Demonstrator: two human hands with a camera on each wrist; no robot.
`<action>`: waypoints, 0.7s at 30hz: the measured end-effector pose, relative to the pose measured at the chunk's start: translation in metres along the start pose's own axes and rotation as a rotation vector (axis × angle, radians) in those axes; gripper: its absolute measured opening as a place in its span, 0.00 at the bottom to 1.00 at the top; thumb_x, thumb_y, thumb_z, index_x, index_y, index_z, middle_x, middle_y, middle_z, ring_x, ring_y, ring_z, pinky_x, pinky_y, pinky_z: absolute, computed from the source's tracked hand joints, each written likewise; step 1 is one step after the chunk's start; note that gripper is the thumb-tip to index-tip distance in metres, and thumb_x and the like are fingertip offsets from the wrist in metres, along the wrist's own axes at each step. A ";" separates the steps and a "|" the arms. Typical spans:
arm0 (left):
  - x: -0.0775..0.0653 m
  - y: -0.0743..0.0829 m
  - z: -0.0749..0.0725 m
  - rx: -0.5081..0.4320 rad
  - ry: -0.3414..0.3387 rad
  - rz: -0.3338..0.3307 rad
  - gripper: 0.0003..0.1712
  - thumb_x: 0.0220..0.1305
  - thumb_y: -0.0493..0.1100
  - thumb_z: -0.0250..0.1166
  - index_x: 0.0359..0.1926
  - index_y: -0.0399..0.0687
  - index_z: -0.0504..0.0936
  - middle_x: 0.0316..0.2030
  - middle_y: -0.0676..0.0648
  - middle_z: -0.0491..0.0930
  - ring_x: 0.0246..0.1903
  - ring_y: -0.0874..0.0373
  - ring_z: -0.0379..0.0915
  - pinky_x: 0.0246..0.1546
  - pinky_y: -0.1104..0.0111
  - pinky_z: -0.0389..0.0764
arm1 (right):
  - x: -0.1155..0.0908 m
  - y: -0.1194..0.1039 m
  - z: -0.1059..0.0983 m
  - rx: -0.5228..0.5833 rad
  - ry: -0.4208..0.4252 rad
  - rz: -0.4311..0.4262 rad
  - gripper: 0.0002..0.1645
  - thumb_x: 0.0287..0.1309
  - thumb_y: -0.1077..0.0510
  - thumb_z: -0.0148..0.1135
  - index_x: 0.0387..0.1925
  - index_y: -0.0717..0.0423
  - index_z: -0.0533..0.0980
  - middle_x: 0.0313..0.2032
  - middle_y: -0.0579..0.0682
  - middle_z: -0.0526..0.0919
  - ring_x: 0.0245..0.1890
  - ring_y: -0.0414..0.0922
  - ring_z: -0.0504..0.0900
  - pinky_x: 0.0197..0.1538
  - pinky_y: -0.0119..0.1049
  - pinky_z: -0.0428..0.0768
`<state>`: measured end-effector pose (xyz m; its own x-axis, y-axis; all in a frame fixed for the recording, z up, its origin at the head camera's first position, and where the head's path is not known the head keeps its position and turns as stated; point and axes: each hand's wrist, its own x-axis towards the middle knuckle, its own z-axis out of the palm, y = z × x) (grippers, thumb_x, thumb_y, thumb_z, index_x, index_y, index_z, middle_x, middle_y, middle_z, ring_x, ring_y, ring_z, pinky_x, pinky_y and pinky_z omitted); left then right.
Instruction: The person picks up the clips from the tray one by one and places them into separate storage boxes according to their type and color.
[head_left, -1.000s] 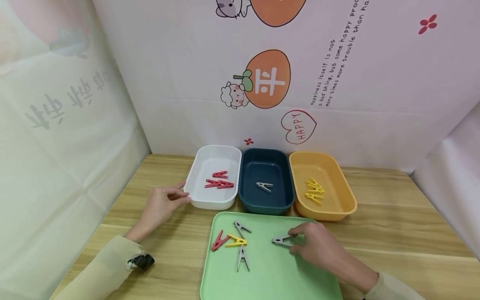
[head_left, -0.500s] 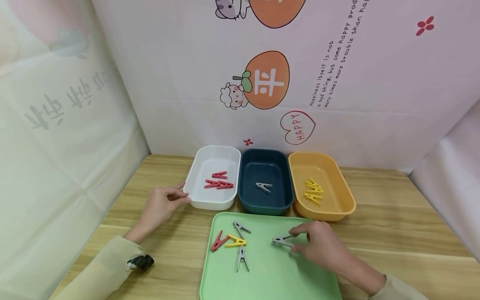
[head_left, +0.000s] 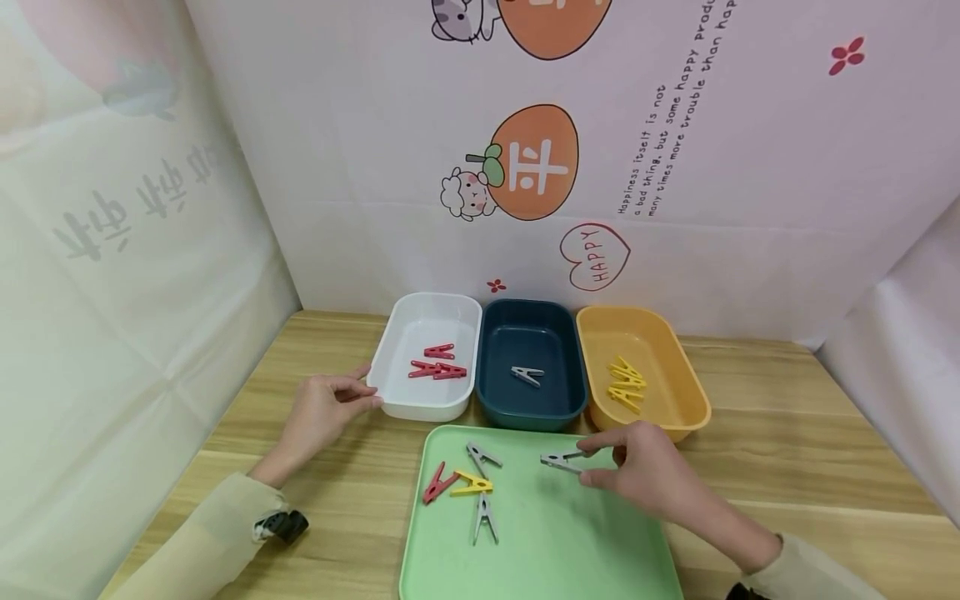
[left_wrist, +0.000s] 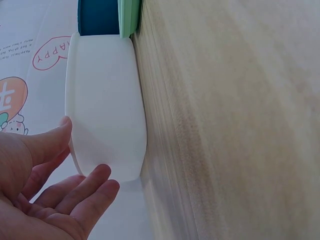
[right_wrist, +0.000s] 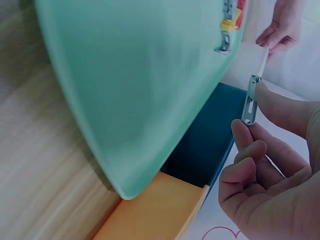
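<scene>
My right hand (head_left: 652, 471) pinches a grey clothespin (head_left: 558, 461) by its open-legged end, thumb and index finger on the two legs, above the light green tray (head_left: 555, 550). In the right wrist view, the clothespin (right_wrist: 250, 102) is seen edge-on between thumb and fingertips. My left hand (head_left: 318, 421) grips the near left corner of the white bin (head_left: 427, 411), with the thumb at its rim in the left wrist view. On the tray's left part lie a red clothespin (head_left: 438, 485), a yellow clothespin (head_left: 474, 483) and two grey clothespins, one (head_left: 484, 521) nearer me.
Beside the white bin, which holds red clothespins (head_left: 442, 371), stand a dark blue bin (head_left: 532, 412) with one grey clothespin (head_left: 527, 375) and a yellow bin (head_left: 686, 396) with yellow clothespins (head_left: 627, 383). A printed cloth (head_left: 360, 208) hangs behind the wooden table (head_left: 337, 517).
My right hand has lifted the grey clothespin from the tray and moved it slightly away from me, toward the bins. The left hand stays at the white bin.
</scene>
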<state>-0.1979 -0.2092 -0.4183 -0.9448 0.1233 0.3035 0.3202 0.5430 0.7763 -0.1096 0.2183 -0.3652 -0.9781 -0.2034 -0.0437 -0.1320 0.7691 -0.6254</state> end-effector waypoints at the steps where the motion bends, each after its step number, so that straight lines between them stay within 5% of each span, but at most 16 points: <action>1: 0.000 0.000 0.000 -0.001 0.000 0.001 0.04 0.59 0.34 0.80 0.34 0.41 0.92 0.58 0.36 0.82 0.55 0.40 0.83 0.40 0.71 0.87 | 0.001 -0.001 -0.002 0.007 0.002 0.001 0.19 0.50 0.58 0.85 0.46 0.51 0.91 0.21 0.41 0.77 0.21 0.44 0.68 0.22 0.32 0.61; 9: 0.001 -0.001 0.000 -0.008 0.001 0.005 0.03 0.59 0.33 0.80 0.33 0.41 0.92 0.57 0.35 0.83 0.56 0.40 0.83 0.40 0.70 0.87 | 0.014 -0.004 -0.014 0.058 0.042 -0.030 0.18 0.53 0.56 0.84 0.46 0.52 0.91 0.17 0.44 0.64 0.20 0.45 0.67 0.22 0.33 0.60; 16: 0.001 0.001 0.000 0.000 -0.001 -0.012 0.04 0.58 0.33 0.80 0.33 0.40 0.92 0.58 0.35 0.82 0.56 0.40 0.83 0.41 0.68 0.87 | 0.029 -0.003 -0.023 0.108 0.078 -0.059 0.18 0.54 0.57 0.83 0.46 0.58 0.90 0.23 0.45 0.81 0.23 0.47 0.67 0.22 0.33 0.59; 21: 0.001 0.001 0.000 -0.001 0.000 -0.013 0.04 0.58 0.33 0.80 0.33 0.40 0.92 0.57 0.35 0.83 0.55 0.40 0.83 0.41 0.67 0.87 | 0.043 -0.003 -0.028 0.114 0.105 -0.093 0.18 0.54 0.58 0.83 0.46 0.60 0.90 0.23 0.48 0.80 0.21 0.47 0.66 0.20 0.33 0.59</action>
<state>-0.1981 -0.2082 -0.4173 -0.9488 0.1165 0.2936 0.3084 0.5435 0.7807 -0.1556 0.2245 -0.3439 -0.9747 -0.2016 0.0965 -0.2096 0.6748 -0.7077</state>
